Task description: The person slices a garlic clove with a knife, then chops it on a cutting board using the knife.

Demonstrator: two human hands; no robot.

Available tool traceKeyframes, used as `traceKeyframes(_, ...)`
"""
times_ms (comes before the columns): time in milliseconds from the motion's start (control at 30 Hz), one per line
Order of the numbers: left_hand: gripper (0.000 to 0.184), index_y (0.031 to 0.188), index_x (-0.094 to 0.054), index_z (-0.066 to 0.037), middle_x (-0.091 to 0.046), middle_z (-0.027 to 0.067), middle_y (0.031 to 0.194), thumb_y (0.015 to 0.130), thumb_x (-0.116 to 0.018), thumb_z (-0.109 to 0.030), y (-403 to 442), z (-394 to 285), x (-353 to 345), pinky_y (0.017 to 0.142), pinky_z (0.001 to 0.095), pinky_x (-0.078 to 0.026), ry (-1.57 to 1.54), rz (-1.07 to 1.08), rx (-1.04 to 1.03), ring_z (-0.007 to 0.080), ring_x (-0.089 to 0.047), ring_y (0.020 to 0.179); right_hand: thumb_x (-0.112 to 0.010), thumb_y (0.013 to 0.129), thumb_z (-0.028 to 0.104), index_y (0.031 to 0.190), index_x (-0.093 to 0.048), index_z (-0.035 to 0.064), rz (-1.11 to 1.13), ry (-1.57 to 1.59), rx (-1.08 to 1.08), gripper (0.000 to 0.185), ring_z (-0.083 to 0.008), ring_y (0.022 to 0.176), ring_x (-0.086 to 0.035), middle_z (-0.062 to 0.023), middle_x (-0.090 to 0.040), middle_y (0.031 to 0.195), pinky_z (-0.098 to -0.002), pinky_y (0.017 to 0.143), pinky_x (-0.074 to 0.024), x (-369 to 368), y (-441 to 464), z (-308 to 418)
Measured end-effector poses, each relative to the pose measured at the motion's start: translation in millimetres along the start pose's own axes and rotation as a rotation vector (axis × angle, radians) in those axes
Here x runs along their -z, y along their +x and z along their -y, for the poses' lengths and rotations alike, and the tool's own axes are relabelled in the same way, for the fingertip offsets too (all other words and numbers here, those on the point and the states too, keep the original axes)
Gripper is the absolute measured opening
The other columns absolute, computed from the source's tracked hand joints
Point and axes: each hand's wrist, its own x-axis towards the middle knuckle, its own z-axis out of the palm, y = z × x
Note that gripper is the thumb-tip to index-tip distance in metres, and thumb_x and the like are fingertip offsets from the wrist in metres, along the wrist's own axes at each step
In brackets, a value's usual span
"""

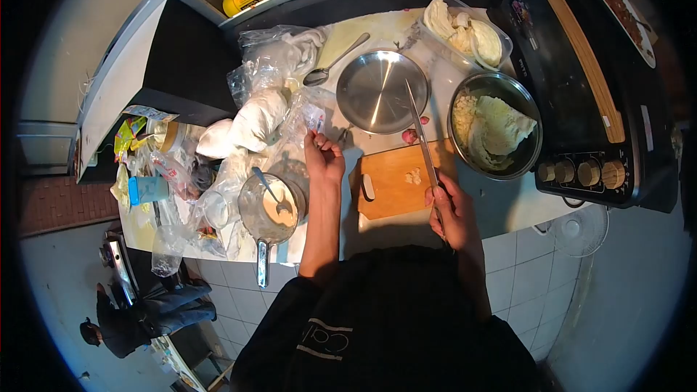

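My right hand [451, 212] is wrapped round the handle of a long knife [421, 131], its blade pointing away from me past the steel plate [363, 94]. Below the blade lies a wooden cutting board [385, 189] with small pale pieces [413, 176] on it. My left hand [324, 156] is raised left of the board, fingers curled in; whether something small is between them cannot be made out. Red shallots [410, 135] sit just beyond the board. To the right, a steel bowl [536, 152] holds cabbage [504, 127] and small yellowish pieces.
A pan [250, 221] with batter and a spoon stands at left, near plastic bags [258, 120]. Another spoon [317, 76] lies behind. A tub [504, 54] of pale food is at back right, beside a black oven [617, 101]. Another person [123, 327] is far lower left.
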Motion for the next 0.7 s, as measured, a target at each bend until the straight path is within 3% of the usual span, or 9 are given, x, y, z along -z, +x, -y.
traceKeyframes(167,0.027,0.127,-0.054,-0.012,-0.052,-0.0060,0.080,0.105,-0.048,-0.026,-22,11,-30,0.053,0.0164,-0.042,0.217,-0.008,-0.118,0.0022,-0.044,0.058,-0.042,0.106,0.023,0.144,-0.037,-0.0024,-0.001,-0.033,0.030,0.046,-0.0048,0.042,-0.041,-0.0030,-0.052,0.085,-0.0210,0.038,-0.0325,5,0,-6)
traceKeyframes(400,0.036,0.137,-0.048,-0.008,-0.051,-0.0023,0.088,0.105,-0.049,-0.024,-56,16,-21,0.053,0.0191,-0.038,0.304,0.226,0.046,0.0044,-0.043,0.068,-0.042,0.106,0.020,0.144,-0.037,-0.0032,-0.003,-0.062,0.051,0.045,-0.0046,0.044,-0.040,-0.0033,-0.052,0.086,-0.0213,0.040,-0.0328,4,-6,-6)
traceKeyframes(500,0.044,0.142,-0.044,-0.003,-0.052,-0.0001,0.098,0.103,-0.052,-0.020,-97,28,-35,0.061,0.0195,-0.041,0.511,0.357,0.120,0.0076,-0.048,0.077,-0.048,0.104,0.020,0.143,-0.043,0.0035,-0.015,-0.087,0.057,0.043,-0.0048,0.051,-0.043,-0.0011,-0.052,0.081,-0.0218,0.047,-0.0359,2,-11,-6)
traceKeyframes(567,0.052,0.147,-0.036,0.005,-0.053,0.0011,0.109,0.103,-0.052,-0.019,-111,33,-30,0.070,0.0216,-0.042,0.864,0.473,0.024,0.0111,-0.049,0.085,-0.049,0.104,0.021,0.141,-0.046,0.0044,0.020,-0.055,-0.011,0.041,-0.0043,0.056,-0.044,-0.0003,-0.053,0.081,-0.0211,0.052,-0.0373,-2,-13,5)
traceKeyframes(600,0.050,0.149,-0.035,0.002,-0.051,0.0037,0.115,0.105,-0.047,-0.016,-119,31,-29,0.081,0.0238,-0.044,0.975,0.571,0.034,0.0132,-0.053,0.089,-0.049,0.104,0.021,0.141,-0.046,0.0044,0.015,-0.057,-0.013,0.041,-0.0043,0.056,-0.044,-0.0003,-0.053,0.081,-0.0211,0.052,-0.0373,-2,-14,8)
traceKeyframes(700,0.049,0.149,-0.037,0.001,-0.050,0.0053,0.115,0.104,-0.049,-0.013,-145,33,-38,0.086,0.0264,-0.046,1.248,0.714,-0.065,0.0152,-0.058,0.097,-0.050,0.103,0.020,0.140,-0.049,0.0052,0.075,-0.085,-0.021,0.039,-0.0047,0.057,-0.044,0.0000,-0.053,0.081,-0.0209,0.053,-0.0380,-3,-15,13)
